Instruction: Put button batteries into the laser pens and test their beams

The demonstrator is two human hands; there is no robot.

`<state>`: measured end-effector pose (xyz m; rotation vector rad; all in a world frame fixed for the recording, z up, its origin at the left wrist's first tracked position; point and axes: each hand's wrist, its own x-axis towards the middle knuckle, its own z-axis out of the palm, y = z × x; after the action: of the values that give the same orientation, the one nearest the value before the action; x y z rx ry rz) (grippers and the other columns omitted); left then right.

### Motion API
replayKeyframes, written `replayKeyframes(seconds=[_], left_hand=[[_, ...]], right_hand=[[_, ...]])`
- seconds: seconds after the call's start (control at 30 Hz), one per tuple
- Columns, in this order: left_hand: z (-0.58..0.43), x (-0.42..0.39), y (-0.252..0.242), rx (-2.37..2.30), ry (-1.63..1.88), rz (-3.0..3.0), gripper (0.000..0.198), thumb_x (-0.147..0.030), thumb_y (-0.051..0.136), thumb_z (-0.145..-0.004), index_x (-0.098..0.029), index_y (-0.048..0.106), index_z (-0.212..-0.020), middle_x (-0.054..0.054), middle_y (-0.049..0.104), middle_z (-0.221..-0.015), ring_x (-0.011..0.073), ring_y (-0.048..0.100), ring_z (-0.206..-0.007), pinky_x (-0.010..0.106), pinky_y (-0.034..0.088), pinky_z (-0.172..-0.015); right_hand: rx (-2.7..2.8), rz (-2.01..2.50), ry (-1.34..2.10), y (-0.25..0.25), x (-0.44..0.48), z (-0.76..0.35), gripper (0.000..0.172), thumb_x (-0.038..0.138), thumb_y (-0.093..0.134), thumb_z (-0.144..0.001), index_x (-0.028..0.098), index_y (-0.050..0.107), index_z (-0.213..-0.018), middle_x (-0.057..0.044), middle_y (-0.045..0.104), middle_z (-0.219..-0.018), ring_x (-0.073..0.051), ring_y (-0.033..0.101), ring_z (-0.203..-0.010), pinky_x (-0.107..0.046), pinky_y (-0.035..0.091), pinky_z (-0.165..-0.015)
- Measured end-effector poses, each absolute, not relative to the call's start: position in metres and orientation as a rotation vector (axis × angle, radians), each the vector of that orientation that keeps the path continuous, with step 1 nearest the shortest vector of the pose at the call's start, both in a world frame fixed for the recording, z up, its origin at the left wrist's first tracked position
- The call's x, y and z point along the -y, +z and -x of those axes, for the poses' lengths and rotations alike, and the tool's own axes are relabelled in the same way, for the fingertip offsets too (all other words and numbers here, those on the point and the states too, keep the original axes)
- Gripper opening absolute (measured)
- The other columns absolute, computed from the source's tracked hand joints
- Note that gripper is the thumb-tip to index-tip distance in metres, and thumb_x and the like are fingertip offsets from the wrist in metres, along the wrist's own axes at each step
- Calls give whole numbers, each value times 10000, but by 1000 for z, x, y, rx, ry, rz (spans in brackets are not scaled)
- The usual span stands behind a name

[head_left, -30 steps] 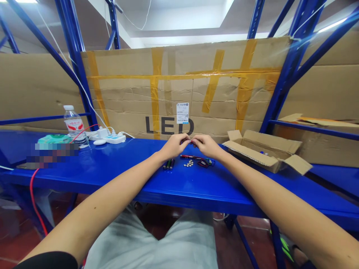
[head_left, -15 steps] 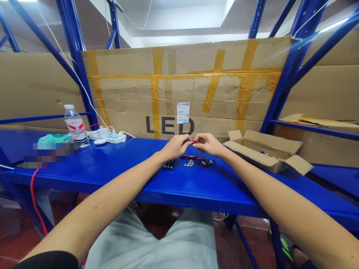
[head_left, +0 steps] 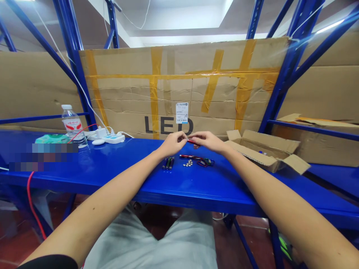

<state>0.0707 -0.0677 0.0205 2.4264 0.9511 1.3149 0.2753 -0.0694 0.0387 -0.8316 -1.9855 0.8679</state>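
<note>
A slim red pen-shaped tube, like a small penlight, is held above the table between my hands. My right hand is closed round its body. My left hand pinches at its silvery left end, and the fingers hide any small part there. Below them lies another red pen-shaped tube. Several silver button cells are loosely grouped in front of it. To their right are clips and rings in a small tangle. Three dark tubes rest side by side below my left hand.
An open cardboard box stands on the blue table at the right. At the left are a water bottle, a green packet and a white power strip with cords. A large taped carton forms the back.
My hands have drawn slightly left, and more of the red tube now shows between them. My left hand has shifted off the dark tubes in view. The things on the table have stayed put.
</note>
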Motion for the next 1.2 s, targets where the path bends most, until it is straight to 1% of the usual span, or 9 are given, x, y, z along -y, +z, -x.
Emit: replayKeyframes(seconds=[0.13,0.37,0.5,0.63,0.73,0.83,0.93,1.07,1.2], left_hand=[[-65,58,26,-885,1546,-2129,85,-219,583,-748,-150,597,-701,18,629,-686,128,540,-649,263,414,-636],[-59,50,33,-585,1714,-1361,133,-167,563,-618,-162,459,-535,26,616,-608,149,605,-634,303,494,-671],[-58,49,36,-535,1663,-1067,42,-136,531,-617,-152,493,-608,29,602,-575,149,604,-580,304,501,-651],[-57,48,37,-562,1556,-925,56,-142,517,-712,-149,494,-661,41,589,-573,137,572,-529,291,495,-599],[-57,49,37,-623,1508,-915,86,-138,513,-769,-150,492,-686,8,533,-545,103,508,-463,238,437,-494],[-57,51,36,-613,1480,-1024,93,-132,518,-793,-149,486,-708,-13,519,-578,48,390,-385,182,267,-380],[-60,54,34,-609,1441,-1171,74,-138,523,-807,-150,494,-740,-26,520,-611,14,286,-341,176,161,-365],[-64,57,30,-688,1379,-1353,54,-174,497,-836,-158,525,-792,-40,505,-590,17,242,-323,196,142,-377],[-70,56,25,-877,1363,-1680,98,-203,513,-836,-155,555,-762,-40,497,-557,45,320,-377,215,218,-417]], right_hand=[[1790,963,746,53,69,-293,511,654,543,-824,150,603,-770,-14,538,-588,-108,488,-502,-260,431,-507],[2635,1435,531,54,81,-297,344,488,650,-741,152,671,-671,13,533,-518,-104,430,-484,-262,320,-501],[2744,1493,363,48,85,-282,255,409,679,-701,156,704,-697,-15,638,-614,-138,518,-571,-265,342,-542],[2764,1593,286,43,87,-274,190,348,708,-665,165,721,-714,-38,694,-695,-167,587,-640,-266,374,-574],[2786,1630,260,41,88,-270,153,301,709,-654,164,719,-720,-41,700,-713,-171,601,-652,-265,383,-577],[2813,1630,272,39,90,-267,126,272,671,-661,165,704,-719,-34,686,-698,-165,587,-628,-265,376,-560],[2842,1638,322,37,92,-264,121,262,649,-644,168,679,-714,-25,658,-670,-158,560,-596,-264,365,-536],[2867,1607,351,38,96,-265,114,275,614,-673,167,598,-640,-13,591,-604,-136,500,-531,-263,342,-500],[2636,1419,370,50,98,-270,167,217,477,-808,167,511,-652,-26,577,-629,-114,485,-523,-248,363,-505]])
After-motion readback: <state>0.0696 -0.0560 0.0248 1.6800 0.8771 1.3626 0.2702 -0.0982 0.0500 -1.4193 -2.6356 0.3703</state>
